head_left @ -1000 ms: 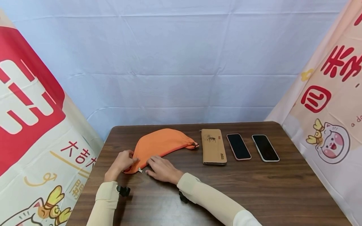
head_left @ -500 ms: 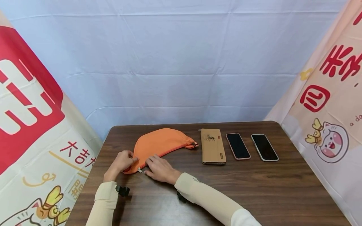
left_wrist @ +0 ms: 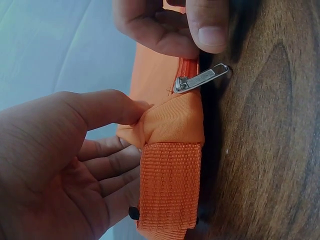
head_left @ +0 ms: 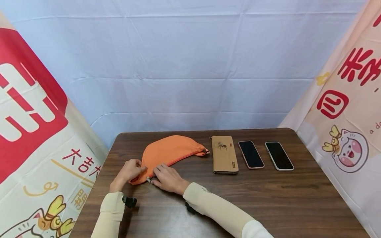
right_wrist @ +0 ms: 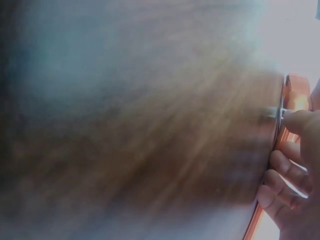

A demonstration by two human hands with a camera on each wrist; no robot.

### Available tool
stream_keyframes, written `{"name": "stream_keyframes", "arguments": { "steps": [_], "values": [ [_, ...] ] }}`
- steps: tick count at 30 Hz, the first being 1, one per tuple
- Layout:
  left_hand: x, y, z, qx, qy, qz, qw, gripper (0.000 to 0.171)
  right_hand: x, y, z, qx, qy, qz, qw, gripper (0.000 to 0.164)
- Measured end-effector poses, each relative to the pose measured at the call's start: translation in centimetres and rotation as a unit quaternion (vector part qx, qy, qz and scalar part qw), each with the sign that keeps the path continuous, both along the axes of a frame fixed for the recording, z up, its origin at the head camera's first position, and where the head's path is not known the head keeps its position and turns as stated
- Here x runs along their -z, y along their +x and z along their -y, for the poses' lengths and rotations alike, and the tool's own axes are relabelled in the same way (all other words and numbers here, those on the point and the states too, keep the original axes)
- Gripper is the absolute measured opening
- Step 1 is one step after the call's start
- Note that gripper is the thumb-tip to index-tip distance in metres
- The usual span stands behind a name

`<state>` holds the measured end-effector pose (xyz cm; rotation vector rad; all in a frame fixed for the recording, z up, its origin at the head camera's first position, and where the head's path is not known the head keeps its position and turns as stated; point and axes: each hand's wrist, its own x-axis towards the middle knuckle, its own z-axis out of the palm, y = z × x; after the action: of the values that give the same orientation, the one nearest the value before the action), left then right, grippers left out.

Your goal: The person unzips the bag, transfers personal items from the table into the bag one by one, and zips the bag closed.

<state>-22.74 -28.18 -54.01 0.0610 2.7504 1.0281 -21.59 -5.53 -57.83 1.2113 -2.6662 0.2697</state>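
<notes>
An orange waist bag (head_left: pixel 169 150) lies on the table, its zipper running along the near edge. In the head view my left hand (head_left: pixel 130 172) holds the bag's left end. The left wrist view shows that thumb and fingers pinching a fabric fold beside the orange webbing strap (left_wrist: pixel 170 185). My right hand (head_left: pixel 169 178) has curled fingers at the zipper edge, with the thumb on the near side. A metal zipper pull (left_wrist: pixel 202 80) sticks out over the tabletop, just below the right thumb in the left wrist view. In the right wrist view, the right hand (right_wrist: pixel 302 165) is partly cut off.
Right of the bag lies a tan wallet (head_left: pixel 224 154) with a horse print. Beyond it are a phone with a pinkish edge (head_left: pixel 251 154) and a white-edged phone (head_left: pixel 279 156). A pale cloth (head_left: pixel 190 66) hangs behind the wooden table (head_left: pixel 268 198).
My right hand has shifted slightly left, and its thumb is closer to the zipper pull. The left hand keeps its hold; the wallet and phones stay in place.
</notes>
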Motion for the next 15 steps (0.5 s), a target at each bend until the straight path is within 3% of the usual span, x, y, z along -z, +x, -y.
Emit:
{"name": "stream_keyframes", "arguments": {
  "steps": [15],
  "values": [
    [0.00,0.33,-0.03,0.002,0.012,-0.003,0.9999,0.021,-0.09,0.16,0.30,0.001,0.007,-0.027,1.000,0.022]
  ]
}}
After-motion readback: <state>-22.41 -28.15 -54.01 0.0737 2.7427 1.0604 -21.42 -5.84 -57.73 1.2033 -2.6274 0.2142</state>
